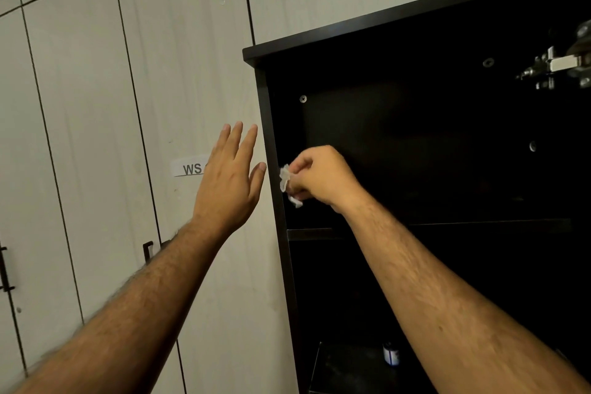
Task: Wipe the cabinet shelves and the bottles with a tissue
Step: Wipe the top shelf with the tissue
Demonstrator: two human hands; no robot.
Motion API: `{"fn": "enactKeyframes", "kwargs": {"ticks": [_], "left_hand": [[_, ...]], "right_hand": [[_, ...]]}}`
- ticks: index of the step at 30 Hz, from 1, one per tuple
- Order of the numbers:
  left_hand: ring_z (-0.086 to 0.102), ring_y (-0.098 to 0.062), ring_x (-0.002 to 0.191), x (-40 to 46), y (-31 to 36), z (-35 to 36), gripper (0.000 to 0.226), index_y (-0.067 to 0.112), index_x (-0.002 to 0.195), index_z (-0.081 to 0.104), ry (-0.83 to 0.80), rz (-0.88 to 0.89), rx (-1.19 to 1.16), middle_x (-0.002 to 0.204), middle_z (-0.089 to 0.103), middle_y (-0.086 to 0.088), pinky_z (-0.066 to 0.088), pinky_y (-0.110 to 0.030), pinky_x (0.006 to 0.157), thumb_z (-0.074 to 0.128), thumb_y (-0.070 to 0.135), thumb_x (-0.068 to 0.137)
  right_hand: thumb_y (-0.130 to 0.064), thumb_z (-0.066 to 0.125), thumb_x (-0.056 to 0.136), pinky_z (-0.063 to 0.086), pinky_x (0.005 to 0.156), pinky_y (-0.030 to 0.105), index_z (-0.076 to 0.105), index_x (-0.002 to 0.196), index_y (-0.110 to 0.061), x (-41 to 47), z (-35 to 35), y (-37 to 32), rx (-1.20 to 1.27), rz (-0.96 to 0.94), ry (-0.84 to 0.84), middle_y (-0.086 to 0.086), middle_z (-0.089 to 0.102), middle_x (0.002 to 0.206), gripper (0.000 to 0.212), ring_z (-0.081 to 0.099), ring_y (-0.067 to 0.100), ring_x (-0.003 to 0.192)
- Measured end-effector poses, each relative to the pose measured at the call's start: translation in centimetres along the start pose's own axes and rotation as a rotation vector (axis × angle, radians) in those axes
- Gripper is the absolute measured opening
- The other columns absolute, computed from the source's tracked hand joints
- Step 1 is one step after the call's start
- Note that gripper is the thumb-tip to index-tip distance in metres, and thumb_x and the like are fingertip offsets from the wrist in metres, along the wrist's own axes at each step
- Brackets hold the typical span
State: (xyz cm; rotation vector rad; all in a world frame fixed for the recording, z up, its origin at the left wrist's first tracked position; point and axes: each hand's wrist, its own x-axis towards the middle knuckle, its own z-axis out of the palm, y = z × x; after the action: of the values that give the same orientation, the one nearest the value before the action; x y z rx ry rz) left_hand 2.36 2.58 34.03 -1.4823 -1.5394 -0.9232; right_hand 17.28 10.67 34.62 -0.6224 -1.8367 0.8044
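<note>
One tissue (285, 181) pinched in right hand (319, 177); shelf (310, 233) lies just below (left hand (228, 182) flat, empty, farther out).

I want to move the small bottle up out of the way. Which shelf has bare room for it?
The upper shelf looks bare from the right hand, gripping the tissue at the left wall, across to the right wall below the hinge, though it is dark. The bottle stands low down; that level is mostly hidden by the forearm.
</note>
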Motion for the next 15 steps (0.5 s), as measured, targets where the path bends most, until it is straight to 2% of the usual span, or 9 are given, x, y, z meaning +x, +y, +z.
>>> {"fn": "enactKeyframes", "kwargs": {"ticks": [2, 4, 5, 7, 10, 12, 15], "left_hand": [[0.003, -0.018, 0.150, 0.1, 0.1, 0.2, 0.060, 0.024, 0.154, 0.014, 0.003, -0.004, -0.003, 0.162, 0.011, -0.002, 0.008, -0.034, 0.114, 0.040, 0.037, 0.102], [0.003, -0.018, 0.150, 0.1, 0.1, 0.3, 0.060, 0.024, 0.154, 0.014, 0.008, 0.000, -0.007, 0.162, 0.012, -0.002, 0.008, -0.034, 0.115, 0.039, 0.037, 0.102], [0.003, -0.018, 0.150, 0.0, 0.1, 0.3, 0.060, 0.024, 0.154, 0.014, 0.009, 0.000, -0.009, 0.162, 0.012, -0.002, 0.008, -0.034, 0.115, 0.039, 0.037, 0.102], [0.002, -0.018, 0.150, -0.1, -0.1, 0.2, 0.060, 0.023, 0.154, 0.014, 0.007, 0.001, -0.007, 0.162, 0.012, -0.002, 0.007, -0.034, 0.115, 0.039, 0.036, 0.102], [0.003, -0.019, 0.150, -0.1, -0.4, 0.3, 0.059, 0.023, 0.154, 0.015, 0.001, 0.002, 0.007, 0.162, 0.012, -0.002, 0.007, -0.034, 0.114, 0.040, 0.035, 0.102], [0.003, -0.019, 0.150, 0.0, -0.5, 0.4, 0.059, 0.023, 0.154, 0.015, 0.001, -0.002, 0.000, 0.162, 0.012, -0.003, 0.008, -0.035, 0.115, 0.040, 0.035, 0.102], [0.003, -0.018, 0.150, 0.3, -0.7, 0.3, 0.059, 0.023, 0.154, 0.015, 0.012, -0.005, -0.015, 0.162, 0.012, -0.002, 0.007, -0.035, 0.114, 0.040, 0.036, 0.102]], "right_hand": [[0.002, 0.073, 0.079, 0.062, 0.069, 0.040, 0.072, 0.084, -0.012, 0.3, 0.1, -0.5, 0.104, -0.083, 0.091, 0.006, 0.071, 0.081, 0.015, 0.072, 0.019, 0.073], [0.000, 0.072, 0.081, 0.062, 0.070, 0.038, 0.071, 0.084, -0.014, 0.5, 0.5, -0.2, 0.049, -0.101, 0.149, 0.003, 0.069, 0.082, 0.015, 0.070, 0.018, 0.076], [0.003, 0.071, 0.079, 0.062, 0.070, 0.039, 0.070, 0.080, -0.015, 0.4, 0.6, 0.0, -0.024, -0.080, 0.132, 0.003, 0.068, 0.082, 0.018, 0.069, 0.018, 0.077], [0.012, 0.069, 0.073, 0.062, 0.068, 0.039, 0.068, 0.074, -0.010, -0.6, 0.5, 0.3, -0.120, -0.001, -0.010, 0.006, 0.068, 0.082, 0.022, 0.070, 0.022, 0.076], [0.016, 0.070, 0.073, 0.061, 0.061, 0.032, 0.067, 0.082, 0.002, -2.1, 0.0, 0.3, -0.073, 0.074, -0.223, 0.015, 0.068, 0.088, 0.017, 0.072, 0.026, 0.072], [0.015, 0.069, 0.074, 0.061, 0.060, 0.031, 0.066, 0.083, 0.003, -2.1, -0.2, 0.2, -0.048, 0.043, -0.241, 0.017, 0.068, 0.087, 0.015, 0.072, 0.026, 0.071], [0.014, 0.068, 0.077, 0.060, 0.063, 0.033, 0.066, 0.079, -0.002, -0.4, -0.8, -0.1, 0.107, -0.046, -0.169, 0.015, 0.068, 0.083, 0.017, 0.070, 0.022, 0.068]]}}
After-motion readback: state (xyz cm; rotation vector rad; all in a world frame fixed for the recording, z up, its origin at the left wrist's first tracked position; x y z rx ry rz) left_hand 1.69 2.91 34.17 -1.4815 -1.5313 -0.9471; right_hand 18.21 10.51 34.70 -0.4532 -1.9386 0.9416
